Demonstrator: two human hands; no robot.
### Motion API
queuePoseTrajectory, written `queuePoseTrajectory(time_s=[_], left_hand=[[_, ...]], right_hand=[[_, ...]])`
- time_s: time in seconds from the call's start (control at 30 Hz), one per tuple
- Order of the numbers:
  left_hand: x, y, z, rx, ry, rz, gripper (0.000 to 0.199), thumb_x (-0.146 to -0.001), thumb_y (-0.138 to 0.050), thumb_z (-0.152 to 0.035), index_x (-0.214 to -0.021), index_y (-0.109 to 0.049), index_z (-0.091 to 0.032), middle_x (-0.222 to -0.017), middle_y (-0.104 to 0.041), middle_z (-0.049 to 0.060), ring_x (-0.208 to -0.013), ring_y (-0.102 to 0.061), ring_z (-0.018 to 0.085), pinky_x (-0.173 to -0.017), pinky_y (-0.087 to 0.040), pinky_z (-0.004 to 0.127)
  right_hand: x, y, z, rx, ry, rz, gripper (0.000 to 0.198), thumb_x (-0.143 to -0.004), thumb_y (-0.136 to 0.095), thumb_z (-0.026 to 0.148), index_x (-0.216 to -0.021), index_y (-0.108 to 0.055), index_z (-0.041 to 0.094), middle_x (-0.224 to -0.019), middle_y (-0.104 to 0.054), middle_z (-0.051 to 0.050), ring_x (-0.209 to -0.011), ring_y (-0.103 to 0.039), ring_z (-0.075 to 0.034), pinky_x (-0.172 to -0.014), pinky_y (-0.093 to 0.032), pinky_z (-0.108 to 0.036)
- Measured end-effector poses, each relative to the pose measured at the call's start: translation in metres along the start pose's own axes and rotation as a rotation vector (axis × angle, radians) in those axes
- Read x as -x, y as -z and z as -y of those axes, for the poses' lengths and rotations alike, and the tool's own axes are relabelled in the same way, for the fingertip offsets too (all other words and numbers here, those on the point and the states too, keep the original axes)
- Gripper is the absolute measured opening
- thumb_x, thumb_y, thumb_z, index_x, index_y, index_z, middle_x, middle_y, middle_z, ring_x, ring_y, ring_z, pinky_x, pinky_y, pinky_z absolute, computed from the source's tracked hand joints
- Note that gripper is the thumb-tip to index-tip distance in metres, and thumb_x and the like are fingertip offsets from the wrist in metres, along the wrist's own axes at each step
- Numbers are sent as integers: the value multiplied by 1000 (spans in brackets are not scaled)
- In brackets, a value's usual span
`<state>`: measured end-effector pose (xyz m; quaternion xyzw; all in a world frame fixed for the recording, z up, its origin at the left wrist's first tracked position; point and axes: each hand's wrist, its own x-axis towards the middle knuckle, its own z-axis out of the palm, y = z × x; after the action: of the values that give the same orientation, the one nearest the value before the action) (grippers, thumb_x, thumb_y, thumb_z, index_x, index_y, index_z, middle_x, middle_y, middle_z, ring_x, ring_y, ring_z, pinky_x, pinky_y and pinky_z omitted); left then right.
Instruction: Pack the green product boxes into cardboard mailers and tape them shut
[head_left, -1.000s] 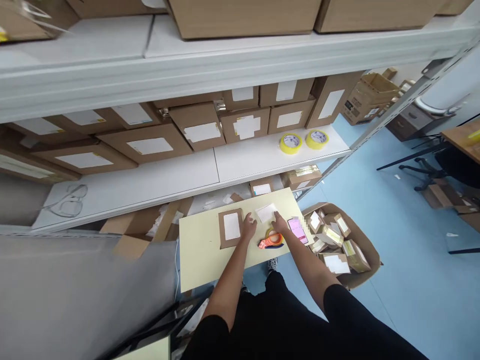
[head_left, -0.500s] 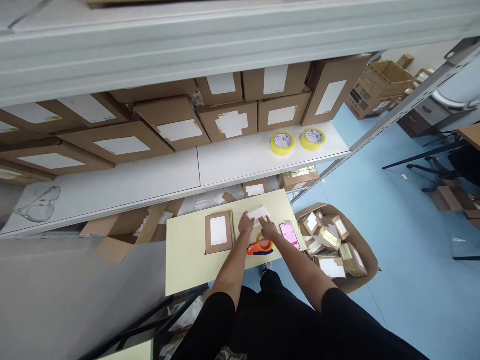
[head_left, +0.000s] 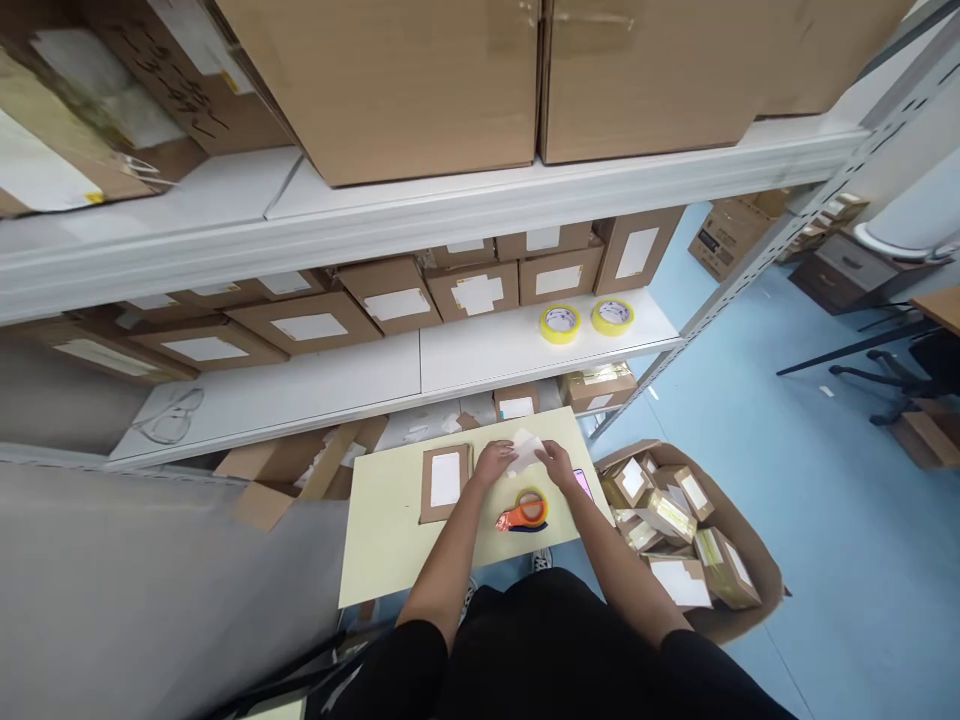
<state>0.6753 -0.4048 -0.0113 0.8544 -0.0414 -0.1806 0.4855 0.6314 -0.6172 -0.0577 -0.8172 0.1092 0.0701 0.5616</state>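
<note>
A small white sheet of paper [head_left: 526, 452], with an uneven outline, spans the gap between my two hands above the pale yellow table [head_left: 390, 540]. My left hand [head_left: 495, 462] grips its left side. At the right edge, the fingers of my right hand [head_left: 556, 464] pinch it. Just below the paper lies an orange tape dispenser [head_left: 523, 513] with a yellow-edged roll in it. Left of my left hand is a flat cardboard box [head_left: 445, 483] bearing a white label. A phone with a pink screen [head_left: 583, 484] is partly hidden by my right forearm.
A large carton [head_left: 761, 560] of small labelled boxes stands on the floor to the right. Ahead, a grey shelf [head_left: 480, 362] holds labelled boxes, two yellow tape rolls [head_left: 560, 323] and glasses [head_left: 171, 417]. An open carton [head_left: 300, 470] sits beneath it.
The paper has been lifted and turned between my hands, and my right hand has shifted to its right edge. My view has tilted up, showing more of the upper shelf.
</note>
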Motion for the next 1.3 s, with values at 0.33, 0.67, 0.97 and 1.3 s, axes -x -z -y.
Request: queuePoseTrajectory(time_s=[0.33,0.67,0.97,1.3], left_hand=[[24,26,-53,-158,-24,-158,15,-91,-71,-31,-96,-84,-25,-112,-80,9,-112,-69,28,-107,-50,42],[27,45,-76,552,4,-10,76,-80,-77,-67,-134,-70,-15,-96,-78,11,-87,-73,24,-80,-57,35],[37,53,-57,292,-77,141,59,-64,-84,-71,-77,-76,-14,-76,-72,5,-76,-65,20,-72,-48,30],[30,69,-71,142,-30,112,50,-56,-88,-64,-65,-77,-16,-64,-69,4,-63,-57,17,-60,-40,27]], right_hand=[[12,22,48,43,17,-39,55,-82,-69,45,-130,-65,20,-123,-74,-12,-108,-71,-28,-94,-57,-40],[44,-15,90,-115,190,-42,39,-88,-64,55,-97,-79,21,-98,-81,-10,-95,-74,-30,-88,-57,-39],[49,6,94,-878,-96,17,57,-65,-90,61,-97,-79,16,-97,-81,-12,-86,-75,-28,-77,-59,-38],[39,40,79,-750,-106,-71,52,-60,-90,56,-90,-78,16,-85,-79,-7,-75,-71,-22,-66,-56,-31]])
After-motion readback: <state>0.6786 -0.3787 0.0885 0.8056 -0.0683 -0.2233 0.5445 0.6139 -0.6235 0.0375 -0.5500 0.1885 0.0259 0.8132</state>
